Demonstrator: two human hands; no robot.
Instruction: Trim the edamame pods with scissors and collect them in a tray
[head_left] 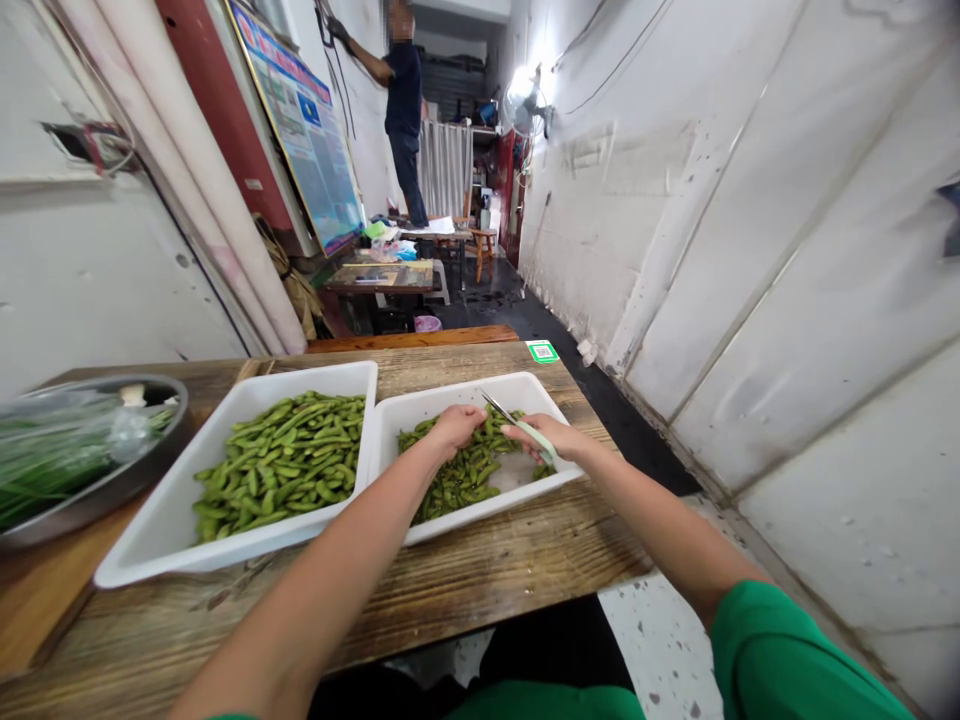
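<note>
My right hand (pixel 553 438) is wrapped round the pale green handle of a pair of scissors (pixel 517 418), whose metal blades point up and to the left. Beside the blade tips, my left hand (pixel 459 426) is closed in a pinch; what lies between its fingers is too small to make out. Both hands are over the right white tray (pixel 551 392), which holds green soybean pods (pixel 461 485) and shows some bare bottom near my right hand. To the left, another white tray (pixel 169 520) carries a bigger heap of green pods (pixel 289 460).
A metal basin (pixel 176 425) with bagged green vegetables (pixel 60 450) stands at the left of the wooden table (pixel 480 590). A QR code card (pixel 541 351) lies at the far right corner. Farther back, a person (pixel 405 110) stands on a table, one gloved hand at the wall.
</note>
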